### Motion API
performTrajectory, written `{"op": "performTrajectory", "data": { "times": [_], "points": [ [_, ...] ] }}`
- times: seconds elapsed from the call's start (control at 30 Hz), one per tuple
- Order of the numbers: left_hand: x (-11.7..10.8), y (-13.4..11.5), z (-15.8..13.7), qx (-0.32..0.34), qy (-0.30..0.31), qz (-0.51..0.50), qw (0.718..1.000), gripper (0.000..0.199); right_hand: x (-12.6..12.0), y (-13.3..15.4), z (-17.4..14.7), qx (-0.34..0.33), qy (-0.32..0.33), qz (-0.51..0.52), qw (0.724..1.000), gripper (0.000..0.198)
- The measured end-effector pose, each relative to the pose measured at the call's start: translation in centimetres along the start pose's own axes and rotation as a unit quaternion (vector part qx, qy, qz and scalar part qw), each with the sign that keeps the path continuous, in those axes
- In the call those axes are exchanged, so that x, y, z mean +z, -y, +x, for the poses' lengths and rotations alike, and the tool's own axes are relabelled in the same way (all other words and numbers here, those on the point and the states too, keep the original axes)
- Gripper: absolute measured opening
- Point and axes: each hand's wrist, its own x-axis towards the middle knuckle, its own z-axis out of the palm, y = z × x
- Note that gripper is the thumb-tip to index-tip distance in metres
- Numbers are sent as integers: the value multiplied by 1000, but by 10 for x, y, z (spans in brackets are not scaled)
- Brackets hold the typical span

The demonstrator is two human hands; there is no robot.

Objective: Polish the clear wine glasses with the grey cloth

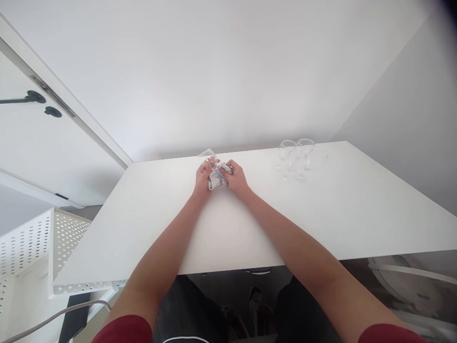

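Note:
A clear stemmed glass [208, 153] is tilted over the white table, its bowl toward the upper left. My left hand [204, 175] is closed around it near the bowl and stem. My right hand [234, 174] grips a light grey cloth [214, 181], which is bunched about the glass's foot. Part of the cloth also lies against my left fingers. Both hands are close together above the far half of the table. The stem is partly hidden by fingers and cloth.
Three clear stemmed glasses [297, 155] stand grouped at the table's far right. The white table [150, 219] meets a pale wall [228, 71] behind. A perforated white rack [67, 233] and a cable [60, 314] are at the lower left. A door handle [34, 97] shows at left.

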Motion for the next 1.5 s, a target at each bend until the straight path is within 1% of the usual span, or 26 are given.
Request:
{"op": "performTrajectory", "data": {
  "times": [0.07,0.1,0.17,0.2,0.23,0.27,0.3,0.37,0.4,0.47,0.67,0.77,0.87,0.93,0.97,1.03,1.13,1.2,1.27,1.37,1.5],
  "points": [
    [0,2,1,15,-12,9,1000,60,-4,-3,3,3,-99,-43,994,41],
    [-1,3,1,23,-21,12,999,60,-6,-4,4,22,-149,-44,988,39],
    [-1,2,1,36,-43,14,998,58,-11,-5,7,82,-226,1,971,35],
    [-1,1,1,38,-50,13,998,57,-13,-4,8,112,-239,38,964,35],
    [-1,0,1,39,-54,13,998,58,-14,-4,9,136,-231,77,960,34],
    [0,-1,0,41,-54,12,998,59,-14,-3,10,153,-203,119,960,34],
    [1,-2,0,48,-51,11,997,62,-13,-3,11,163,-161,160,960,34],
    [5,-4,-1,72,-43,12,996,70,-10,-2,11,169,-70,232,955,35],
    [6,-4,-2,84,-39,14,996,73,-9,-2,11,167,-38,257,951,35],
    [9,-6,-4,95,-31,25,995,76,-7,-2,11,155,-12,271,950,37],
    [15,-10,-13,91,3,78,993,69,-11,-10,10,125,-25,179,976,39],
    [17,-11,-15,96,12,97,990,66,-12,-15,10,123,-65,116,984,39],
    [18,-10,-14,100,1,80,992,66,-14,-16,10,121,-122,29,985,40],
    [16,-8,-12,109,-7,66,992,65,-14,-15,10,111,-138,-6,984,39],
    [15,-6,-11,113,-8,62,992,64,-14,-15,10,105,-137,-4,985,38],
    [11,-3,-8,117,4,66,991,63,-12,-13,11,96,-111,40,988,38],
    [7,-1,-6,122,27,78,989,63,-9,-13,12,89,-32,124,988,44],
    [8,-3,-7,128,38,86,987,63,-9,-13,12,89,8,140,986,41],
    [11,-5,-9,133,54,97,985,63,-10,-14,12,96,4,123,988,36],
    [15,-7,-12,130,72,110,983,65,-11,-15,13,116,-29,79,990,27],
    [13,-4,-11,114,43,107,987,60,-7,-13,11,122,-49,40,991,28]
  ]
}}
